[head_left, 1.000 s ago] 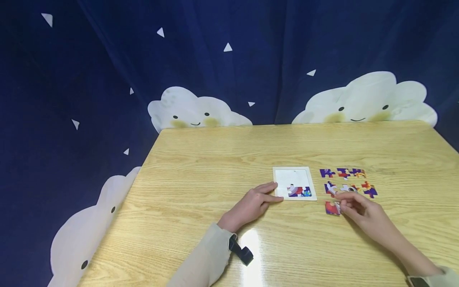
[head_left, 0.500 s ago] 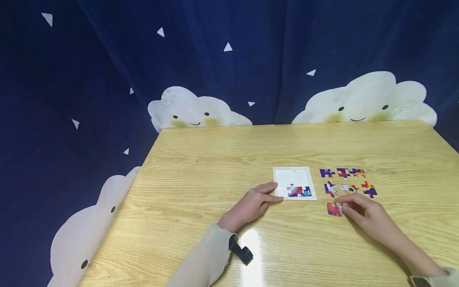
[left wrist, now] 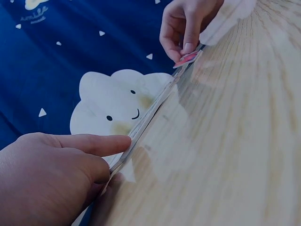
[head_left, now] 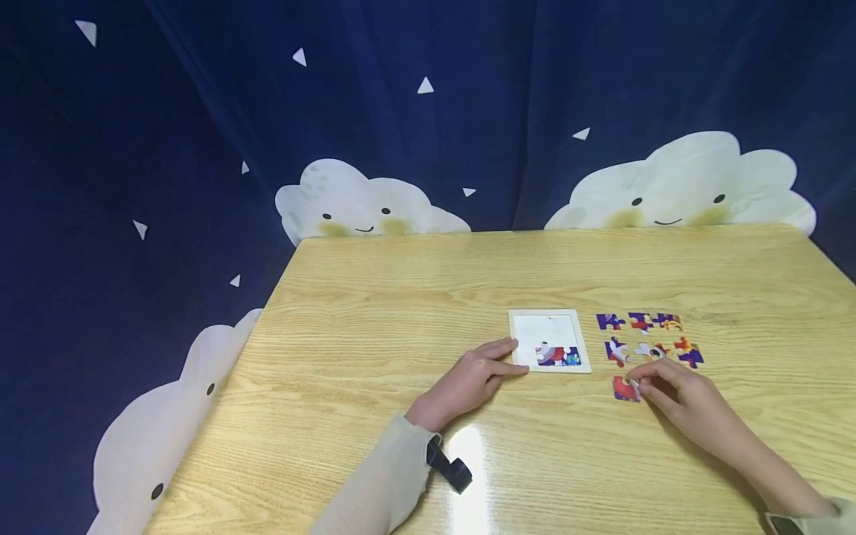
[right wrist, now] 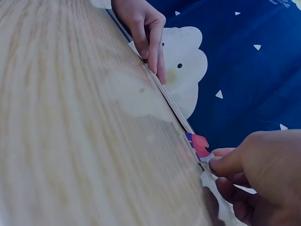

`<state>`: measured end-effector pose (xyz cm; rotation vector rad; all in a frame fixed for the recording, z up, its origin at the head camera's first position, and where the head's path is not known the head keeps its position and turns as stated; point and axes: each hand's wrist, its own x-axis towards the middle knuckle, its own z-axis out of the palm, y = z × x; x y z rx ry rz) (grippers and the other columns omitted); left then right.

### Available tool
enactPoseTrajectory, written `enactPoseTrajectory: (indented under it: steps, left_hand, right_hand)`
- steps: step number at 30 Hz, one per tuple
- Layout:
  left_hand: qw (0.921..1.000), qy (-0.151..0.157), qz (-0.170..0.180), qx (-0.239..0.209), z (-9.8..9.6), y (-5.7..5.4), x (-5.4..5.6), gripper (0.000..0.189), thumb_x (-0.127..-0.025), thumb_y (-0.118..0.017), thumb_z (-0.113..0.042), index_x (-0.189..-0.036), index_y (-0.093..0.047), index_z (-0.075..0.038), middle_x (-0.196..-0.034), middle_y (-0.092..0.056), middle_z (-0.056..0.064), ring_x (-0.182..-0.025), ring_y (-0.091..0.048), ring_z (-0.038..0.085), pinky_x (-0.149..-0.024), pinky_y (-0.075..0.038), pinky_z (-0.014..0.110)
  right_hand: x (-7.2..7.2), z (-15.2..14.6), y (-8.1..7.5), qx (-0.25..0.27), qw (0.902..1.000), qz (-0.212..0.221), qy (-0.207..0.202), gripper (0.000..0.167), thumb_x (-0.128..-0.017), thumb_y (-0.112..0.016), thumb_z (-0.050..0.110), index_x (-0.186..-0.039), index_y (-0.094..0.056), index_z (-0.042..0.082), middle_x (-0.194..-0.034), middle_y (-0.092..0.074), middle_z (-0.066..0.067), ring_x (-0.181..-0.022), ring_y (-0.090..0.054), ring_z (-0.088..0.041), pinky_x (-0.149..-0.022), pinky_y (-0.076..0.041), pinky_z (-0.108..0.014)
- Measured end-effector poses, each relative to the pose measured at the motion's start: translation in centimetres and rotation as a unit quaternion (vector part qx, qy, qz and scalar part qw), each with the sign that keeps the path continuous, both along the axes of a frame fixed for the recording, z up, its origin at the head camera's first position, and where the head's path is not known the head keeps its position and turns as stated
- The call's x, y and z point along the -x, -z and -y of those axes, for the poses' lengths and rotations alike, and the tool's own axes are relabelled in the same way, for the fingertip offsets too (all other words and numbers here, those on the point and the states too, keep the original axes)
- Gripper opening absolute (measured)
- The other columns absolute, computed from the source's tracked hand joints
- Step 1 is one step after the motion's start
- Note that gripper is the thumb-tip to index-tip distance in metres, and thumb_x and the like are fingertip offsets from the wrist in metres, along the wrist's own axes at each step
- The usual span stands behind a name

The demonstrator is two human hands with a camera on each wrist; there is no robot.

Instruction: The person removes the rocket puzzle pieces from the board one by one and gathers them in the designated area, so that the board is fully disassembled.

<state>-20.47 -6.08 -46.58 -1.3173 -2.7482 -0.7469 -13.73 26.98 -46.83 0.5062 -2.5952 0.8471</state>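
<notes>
A square white puzzle tray (head_left: 543, 327) lies on the table with a few joined pieces (head_left: 559, 357) along its lower right. My left hand (head_left: 471, 383) rests at the tray's lower left, its straight fingers touching the edge. In the head view my right hand (head_left: 682, 397) pinches a red and purple puzzle piece (head_left: 625, 388) between thumb and forefinger. The right wrist view shows that piece (right wrist: 199, 145) tilted, close over the tabletop. Behind the right hand lie loose puzzle pieces, among them a purple one (head_left: 610, 322) and an orange and purple one (head_left: 689, 353).
The wooden table (head_left: 374, 312) runs back to a dark blue curtain (head_left: 374, 96) with white cloud shapes (head_left: 695, 186). A black strap (head_left: 449, 468) hangs from the left sleeve (head_left: 381, 475).
My right hand has shifted the red piece slightly to the right and turned it a little. My left hand and the tray have stayed in place.
</notes>
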Motion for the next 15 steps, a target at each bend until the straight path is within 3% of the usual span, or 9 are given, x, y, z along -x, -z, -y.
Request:
enactPoseTrajectory:
  steps: [6,15]
  left_hand:
    - [1.0,0.0,-0.004,0.0,0.0,0.0,0.1,0.039,-0.097,-0.051,0.001,-0.126,-0.067,-0.019,-0.151,-0.046,0.011,-0.143,-0.042,0.02,-0.12,-0.032,0.029]
    - [1.0,0.001,-0.007,0.0,0.0,0.0,0.1,0.039,-0.096,-0.052,0.001,-0.126,-0.068,-0.019,-0.151,-0.047,0.01,-0.143,-0.042,0.02,-0.12,-0.034,0.029]
  right_hand:
    - [0.3,-0.2,0.0,-0.007,0.9998,-0.005,-0.02,0.03,-0.075,-0.073,-0.01,-0.095,-0.071,0.012,-0.089,-0.071,-0.002,-0.083,-0.054,0.014,-0.07,-0.043,-0.002]
    - [1.1,-1.0,-0.3,-0.025,0.9977,0.006,-0.063,0.024,-0.081,-0.071,-0.005,-0.097,-0.07,0.013,-0.085,-0.071,-0.006,-0.079,-0.055,0.012,-0.064,-0.043,-0.006]
